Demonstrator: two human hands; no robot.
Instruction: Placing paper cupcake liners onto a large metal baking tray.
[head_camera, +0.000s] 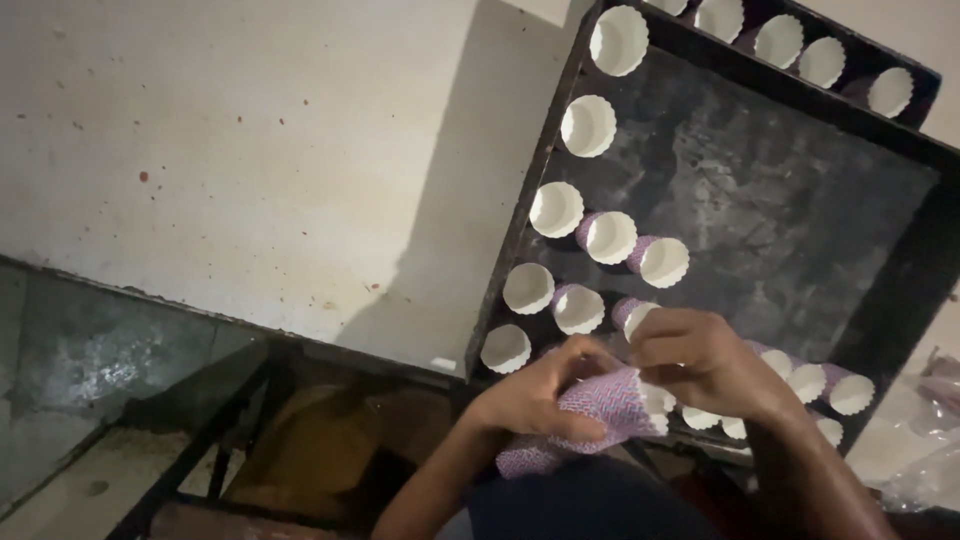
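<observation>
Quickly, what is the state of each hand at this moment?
Left hand: closed around a nested stack of paper baking cups.
Right hand: fingers pinching the top cup of that stack, above the dark baking tray.

paper baking cups (588, 126): white inside, pink-blue patterned outside | stack of cups (600, 410): pink, white, blue zigzag | baking tray (780, 200): black, grey-smudged | table (250, 150): off-white, reddish specks
</observation>
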